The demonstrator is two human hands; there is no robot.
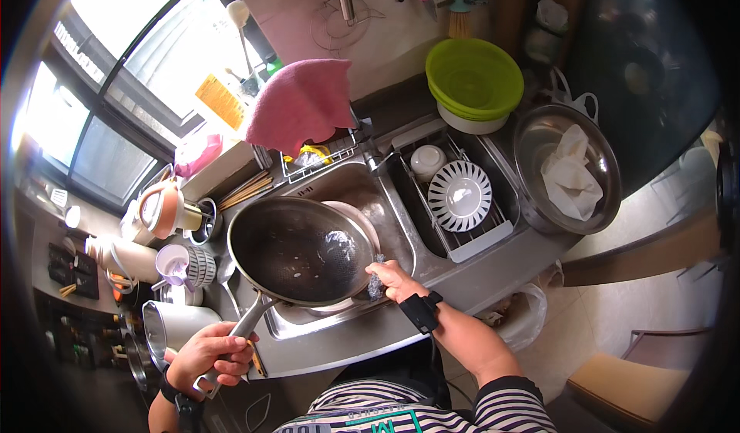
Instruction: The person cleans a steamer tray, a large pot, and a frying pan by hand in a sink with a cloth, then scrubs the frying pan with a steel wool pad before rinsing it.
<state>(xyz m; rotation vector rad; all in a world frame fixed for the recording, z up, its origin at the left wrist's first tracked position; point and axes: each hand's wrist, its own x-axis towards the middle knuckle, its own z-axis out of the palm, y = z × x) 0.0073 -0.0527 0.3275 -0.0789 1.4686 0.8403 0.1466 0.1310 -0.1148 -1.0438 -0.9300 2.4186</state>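
Note:
A dark wok (pixel 300 248) with a wet, textured inside is held over the left basin of a steel sink (pixel 399 225). My left hand (pixel 217 355) grips its grey handle (pixel 252 317) at the lower left. At the wok's right rim, my right hand (pixel 394 280) pinches a grey metal scouring pad (pixel 376 285). Part of a pale round dish (pixel 361 219) shows behind the wok in the basin; the wok hides the rest.
A drying rack (pixel 483 242) holds a striped plate (pixel 459 196) and a white bowl (pixel 428 162). Green basins (pixel 474 80) and a large steel bowl (pixel 526 202) with a white cloth stand right. Chopsticks (pixel 248 190) and a white pot (pixel 188 323) are left.

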